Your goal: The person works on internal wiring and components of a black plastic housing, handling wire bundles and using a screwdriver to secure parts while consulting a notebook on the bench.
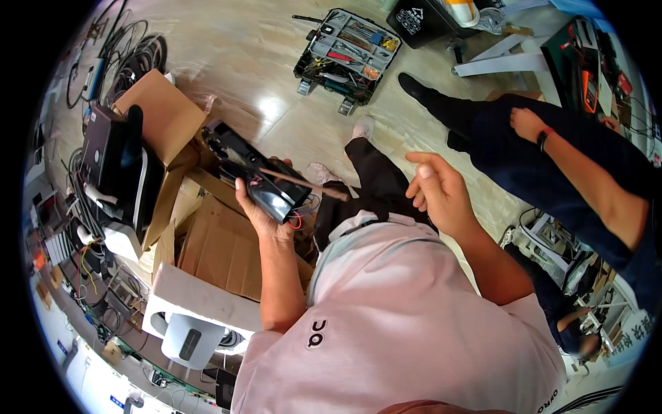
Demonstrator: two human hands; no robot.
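Note:
My left hand (270, 224) is wrapped round the lower end of an elongated black plastic housing (265, 192), with the thumb on its near side. The housing is held tilted in front of my body, and its far end looks open, with parts inside too small to make out. Thin red and blue wires (296, 219) hang from its lower end. A slim brownish rod (303, 182) slants across the housing and sticks out to the right; its kind is unclear. My right hand (443, 193) hovers apart on the right, index finger stretched out, holding nothing.
An opened cardboard box (221, 241) stands at my left, beside black equipment (103, 148) and coiled cables (145, 58). An open toolbox (348, 55) lies on the floor ahead. Another person in dark clothes (552, 141) is close on my right, near a bench leg (500, 65).

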